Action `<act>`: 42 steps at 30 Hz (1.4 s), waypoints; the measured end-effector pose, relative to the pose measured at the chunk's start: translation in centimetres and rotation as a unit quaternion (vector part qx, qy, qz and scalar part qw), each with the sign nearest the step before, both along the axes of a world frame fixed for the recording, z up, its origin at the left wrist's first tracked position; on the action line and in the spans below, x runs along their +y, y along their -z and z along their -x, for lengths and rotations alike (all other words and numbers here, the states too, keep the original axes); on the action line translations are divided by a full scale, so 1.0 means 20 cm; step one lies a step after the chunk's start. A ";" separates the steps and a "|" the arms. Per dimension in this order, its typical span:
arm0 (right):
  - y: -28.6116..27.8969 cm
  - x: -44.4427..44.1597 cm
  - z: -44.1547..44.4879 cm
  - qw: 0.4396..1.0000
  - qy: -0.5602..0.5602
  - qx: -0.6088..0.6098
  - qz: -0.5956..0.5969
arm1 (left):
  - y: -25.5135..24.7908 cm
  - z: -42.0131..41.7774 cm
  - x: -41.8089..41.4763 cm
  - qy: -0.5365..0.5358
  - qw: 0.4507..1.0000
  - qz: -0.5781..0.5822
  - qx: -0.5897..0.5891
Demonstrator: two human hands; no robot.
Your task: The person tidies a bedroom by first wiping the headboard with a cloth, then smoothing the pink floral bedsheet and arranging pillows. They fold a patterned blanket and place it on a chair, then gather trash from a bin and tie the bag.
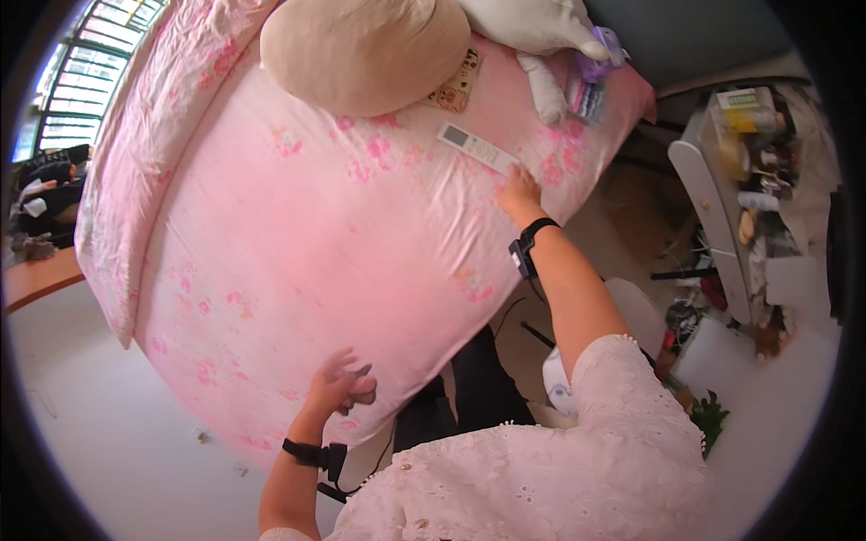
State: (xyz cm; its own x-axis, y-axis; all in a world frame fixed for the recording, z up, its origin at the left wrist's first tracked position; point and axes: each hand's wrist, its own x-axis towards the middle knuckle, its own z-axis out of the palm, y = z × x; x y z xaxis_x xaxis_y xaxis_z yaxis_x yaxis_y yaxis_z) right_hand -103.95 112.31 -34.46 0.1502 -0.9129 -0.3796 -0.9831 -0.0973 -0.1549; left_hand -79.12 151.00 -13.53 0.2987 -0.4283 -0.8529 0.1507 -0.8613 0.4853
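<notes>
My right hand (521, 193) reaches out over the bed, its fingers on the near end of a white air-conditioner remote control (479, 149). The remote has a grey display at its far end; I cannot tell whether it is lifted off the sheet. Low over the near edge of the bed, my left hand (336, 383) has its fingers curled around a small pink and dark object (362, 390), too blurred to name. Both wrists wear black straps with small devices. Beneath both hands spreads a pink floral bedsheet (291, 223).
A round beige cushion (365, 54) covers part of a panda-patterned item (454, 88). Beside it lie a white plush toy (541, 81) and a purple plastic package (601, 57). A bunched quilt (162, 135) runs along the left. At right stands a cluttered dressing table (710, 203) with a chair (632, 314).
</notes>
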 end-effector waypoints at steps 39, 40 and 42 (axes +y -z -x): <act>-0.41 -0.36 -0.15 0.815 -0.031 -0.498 -0.296 | -1.02 -0.44 -1.46 -0.339 0.900 0.273 -0.003; -0.57 -0.26 -0.15 0.708 0.068 -0.527 -0.465 | -1.10 -0.35 -1.41 -0.373 0.872 0.298 -0.106; -0.76 0.00 -0.15 0.428 0.203 -0.511 -0.717 | -1.20 -0.26 -1.38 -0.284 0.896 0.287 -0.187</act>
